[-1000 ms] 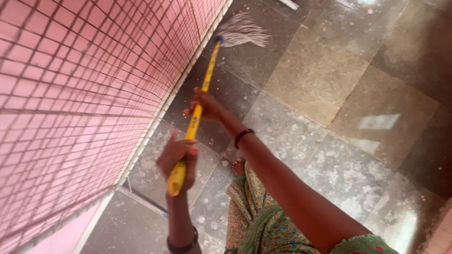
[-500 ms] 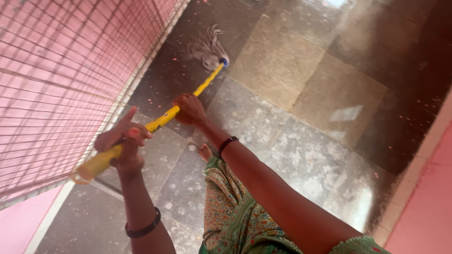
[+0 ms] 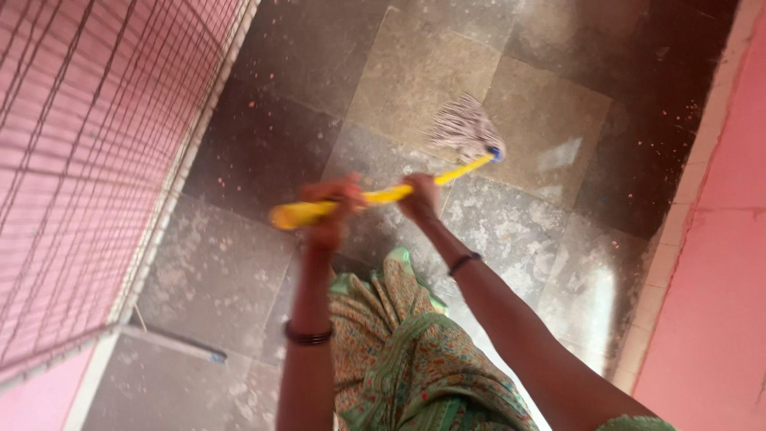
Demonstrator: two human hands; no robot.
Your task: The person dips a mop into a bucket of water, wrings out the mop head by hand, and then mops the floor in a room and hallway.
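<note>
Both your hands are on the yellow mop handle point(image 3: 375, 197) right now, and the handle runs almost level across in front of you, rising a little toward the far end. Your left hand point(image 3: 331, 209) is wrapped shut around it close to the butt end, fingers curled over the top, with only a short yellow stub poking out past your knuckles on the outer side. Your right hand point(image 3: 420, 196) is closed on the handle too, just beside the left, a little further along toward the head. Past your right hand the handle carries on up and away to a small blue collar, and there's the stringy grey-white mop head point(image 3: 465, 128), splayed on the stone floor point(image 3: 239, 263) well beyond your right hand and blurred. A dark bangle point(image 3: 308, 336) sits on your left wrist below the hand, and another dark bangle point(image 3: 463, 262) on your right wrist. Directly under both hands is your green patterned garment point(image 3: 415, 359), folds bunched between your forearms. Out beyond your left hand stands a pink metal grille point(image 3: 88, 160), and at its foot, low beside your left forearm, a thin pale rod point(image 3: 171, 343) lies on the floor. Off past your right arm there's a pink wall point(image 3: 718, 263) with a pale tiled edge along the floor
</note>
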